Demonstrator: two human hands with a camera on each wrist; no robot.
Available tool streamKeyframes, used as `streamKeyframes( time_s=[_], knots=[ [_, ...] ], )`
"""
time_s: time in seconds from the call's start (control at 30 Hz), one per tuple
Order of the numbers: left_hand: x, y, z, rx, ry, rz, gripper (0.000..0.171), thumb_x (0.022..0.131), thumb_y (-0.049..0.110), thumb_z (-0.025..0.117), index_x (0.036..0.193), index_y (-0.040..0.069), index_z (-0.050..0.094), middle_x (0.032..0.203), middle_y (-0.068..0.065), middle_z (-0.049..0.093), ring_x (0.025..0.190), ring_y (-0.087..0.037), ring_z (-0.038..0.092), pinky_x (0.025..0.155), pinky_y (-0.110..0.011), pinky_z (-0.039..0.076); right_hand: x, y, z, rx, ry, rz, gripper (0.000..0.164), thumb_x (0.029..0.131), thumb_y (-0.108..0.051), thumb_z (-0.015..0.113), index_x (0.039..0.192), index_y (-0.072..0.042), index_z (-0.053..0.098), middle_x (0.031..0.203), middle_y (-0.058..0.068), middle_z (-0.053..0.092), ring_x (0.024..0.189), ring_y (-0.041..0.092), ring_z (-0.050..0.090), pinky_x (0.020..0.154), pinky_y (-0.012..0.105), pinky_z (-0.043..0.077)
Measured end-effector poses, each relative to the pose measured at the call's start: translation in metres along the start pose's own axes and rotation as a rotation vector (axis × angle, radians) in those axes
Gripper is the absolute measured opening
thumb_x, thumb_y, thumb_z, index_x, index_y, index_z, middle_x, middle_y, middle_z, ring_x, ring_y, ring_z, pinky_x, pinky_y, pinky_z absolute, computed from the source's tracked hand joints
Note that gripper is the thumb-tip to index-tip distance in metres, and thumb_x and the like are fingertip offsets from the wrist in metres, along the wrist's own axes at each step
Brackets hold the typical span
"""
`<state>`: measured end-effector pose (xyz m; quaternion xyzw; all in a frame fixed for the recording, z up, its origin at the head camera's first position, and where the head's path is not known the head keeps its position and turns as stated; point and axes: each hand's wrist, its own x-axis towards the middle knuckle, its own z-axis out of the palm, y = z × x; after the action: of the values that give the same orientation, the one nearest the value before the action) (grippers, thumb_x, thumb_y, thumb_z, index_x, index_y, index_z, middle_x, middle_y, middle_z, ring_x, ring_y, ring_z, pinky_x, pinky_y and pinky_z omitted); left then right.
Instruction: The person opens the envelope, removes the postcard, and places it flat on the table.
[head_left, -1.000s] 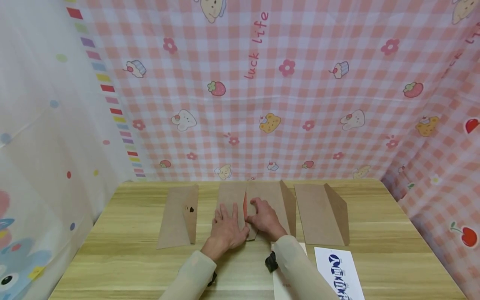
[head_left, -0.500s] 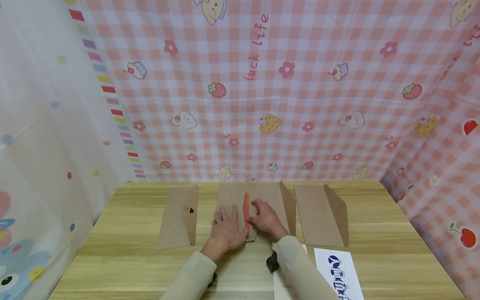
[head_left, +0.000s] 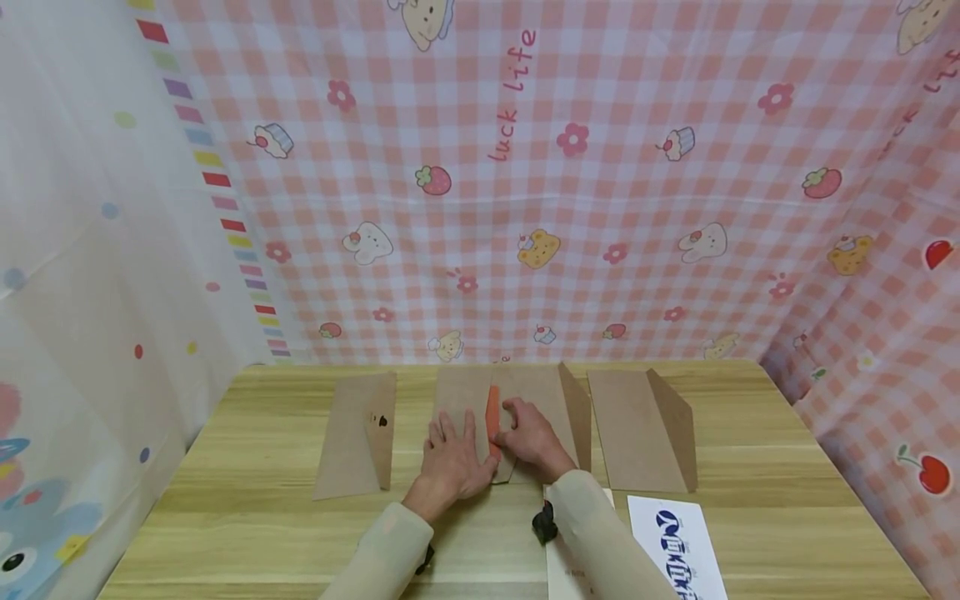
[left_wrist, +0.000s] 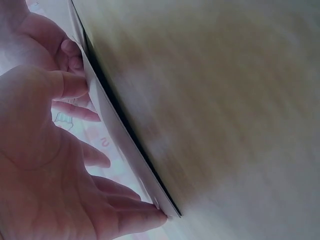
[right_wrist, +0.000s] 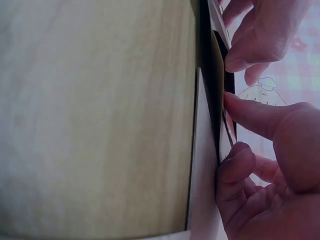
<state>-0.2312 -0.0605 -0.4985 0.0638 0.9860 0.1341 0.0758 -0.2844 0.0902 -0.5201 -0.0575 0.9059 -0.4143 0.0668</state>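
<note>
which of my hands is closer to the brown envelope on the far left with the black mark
Left. Your left hand rests on brown paper to the right of the far-left envelope; your right hand is farther right, at the orange strip.

Curtained-off table nook, home or studio idk: woodgrain table (head_left: 247,467) w/ pink gingham cloth (head_left: 480,208) far & right, white cloth (head_left: 67,250) left.
</note>
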Motion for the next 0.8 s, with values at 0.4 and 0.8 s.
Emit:
streamKeyframes(
  time_s=[0.4,0.8],
  knots=[
    [0.0004,0.0017,0.0004,0.026,-0.013,-0.006,0.078,0.096,0.052,0.051,0.156,0.007,0.030,0.155,-0.037,0.021,0.141,-0.055,0.024,0.112,-0.058,0.032,-0.0003,-0.0010,-0.0016,-0.025,-0.002,-0.018,0.059,0.082,-0.010,0.079,0.133,0.003,0.053,0.089,0.008,0.051,0.080,0.022,0.049,0.072,0.034,0.041],
    [0.0008,0.0018,0.0004,0.034,-0.028,-0.007,0.076,0.096,0.052,0.051,0.155,0.008,0.032,0.156,-0.035,0.022,0.142,-0.055,0.024,0.112,-0.058,0.032,0.0001,0.0013,-0.0036,0.020,-0.015,-0.051,0.062,0.081,-0.003,0.075,0.135,0.009,0.049,0.085,0.007,0.049,0.071,0.019,0.050,0.065,0.030,0.043]
  ],
)
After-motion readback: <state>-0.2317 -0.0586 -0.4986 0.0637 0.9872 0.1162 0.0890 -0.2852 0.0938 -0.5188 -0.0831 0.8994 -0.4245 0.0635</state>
